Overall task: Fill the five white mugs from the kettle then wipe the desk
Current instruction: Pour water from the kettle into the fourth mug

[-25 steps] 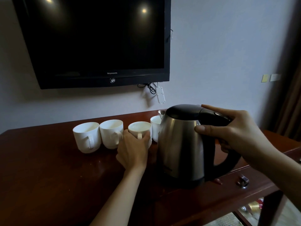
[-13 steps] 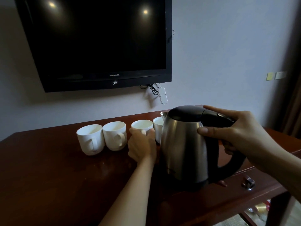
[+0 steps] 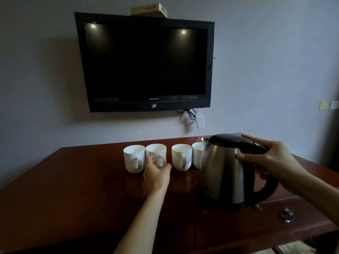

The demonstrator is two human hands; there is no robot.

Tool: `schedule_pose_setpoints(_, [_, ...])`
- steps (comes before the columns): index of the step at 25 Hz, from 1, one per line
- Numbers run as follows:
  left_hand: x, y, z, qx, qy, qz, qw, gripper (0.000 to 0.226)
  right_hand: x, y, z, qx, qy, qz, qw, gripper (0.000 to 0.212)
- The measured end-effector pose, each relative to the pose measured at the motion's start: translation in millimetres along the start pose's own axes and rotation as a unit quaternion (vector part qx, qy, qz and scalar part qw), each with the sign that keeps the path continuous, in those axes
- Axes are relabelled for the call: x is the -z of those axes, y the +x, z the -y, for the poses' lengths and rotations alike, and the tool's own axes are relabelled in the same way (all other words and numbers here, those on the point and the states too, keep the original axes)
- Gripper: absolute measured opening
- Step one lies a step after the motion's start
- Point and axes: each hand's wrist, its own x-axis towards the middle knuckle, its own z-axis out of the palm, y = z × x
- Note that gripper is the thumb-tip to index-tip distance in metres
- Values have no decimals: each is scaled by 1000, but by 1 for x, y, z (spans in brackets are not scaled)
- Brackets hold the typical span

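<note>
Several white mugs stand in a row at the back of the dark wooden desk (image 3: 73, 189). From the left they are the end mug (image 3: 133, 159), the second mug (image 3: 156, 151), the third mug (image 3: 180, 158) and one partly hidden mug (image 3: 197, 154) behind the kettle. My left hand (image 3: 156, 174) reaches to the second mug, fingers at its handle and thumb spread apart. The steel kettle (image 3: 222, 173) with a black lid stands on the desk at the right. My right hand (image 3: 266, 158) grips its black handle from above.
A black wall-mounted TV (image 3: 146, 65) hangs above the mugs, with a small box (image 3: 149, 9) on top and cables with a white power strip (image 3: 200, 121) below its right corner. A drawer knob (image 3: 286, 215) sits on the desk front at the right.
My left hand has let go of the third mug and moved left to the second mug. The view has pulled back and up. The kettle and my right hand stay put.
</note>
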Motion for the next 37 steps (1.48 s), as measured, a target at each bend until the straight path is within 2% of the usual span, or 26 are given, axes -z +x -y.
schedule_pose_setpoints(1, [-3, 6, -3, 8, -18, 0, 1000, 61, 1, 1, -2, 5, 1, -1, 1000, 73])
schedule_pose_setpoints(5, [-17, 22, -10, 86, -79, -21, 993, 41, 2, 7, -8, 13, -10, -4, 1000, 70])
schedule_pose_setpoints(7, [-24, 23, -7, 96, -89, -20, 991, 46, 3, 9, -11, 17, -7, -9, 1000, 70])
schedule_pose_setpoints(10, [-31, 26, -1, 66, -70, -11, 995, 64, 4, 12, -14, 28, -14, -9, 999, 73])
schedule_pose_setpoints(12, [-30, 26, 1, 42, -20, -22, 999, 73, 5, 12, -15, 26, -21, -8, 999, 77])
schedule_pose_setpoints(16, [-11, 17, 7, -30, 52, -39, 997, 74, 5, 11, -12, 28, -24, 1, 999, 76])
schedule_pose_setpoints(22, [15, -7, 24, -71, -14, -2, 997, 75, 6, 3, 11, 21, -47, 36, 998, 55])
schedule_pose_setpoints(25, [25, -8, 31, -97, -54, 90, 990, 72, 6, 7, 31, 18, -93, 73, 993, 43])
schedule_pose_setpoints(27, [29, -9, 35, -106, -77, 124, 984, 68, 3, 13, 48, 6, -137, 106, 985, 36])
schedule_pose_setpoints(30, [31, -9, 36, -123, -98, 131, 979, 74, 1, 21, 73, -9, -212, 158, 964, 41])
schedule_pose_setpoints(32, [30, -9, 38, -125, -107, 141, 976, 69, 0, 26, 84, -17, -252, 178, 951, 43])
schedule_pose_setpoints(37, [26, -6, 41, -123, -108, 160, 973, 65, -14, 39, 93, -21, -284, 198, 938, 36])
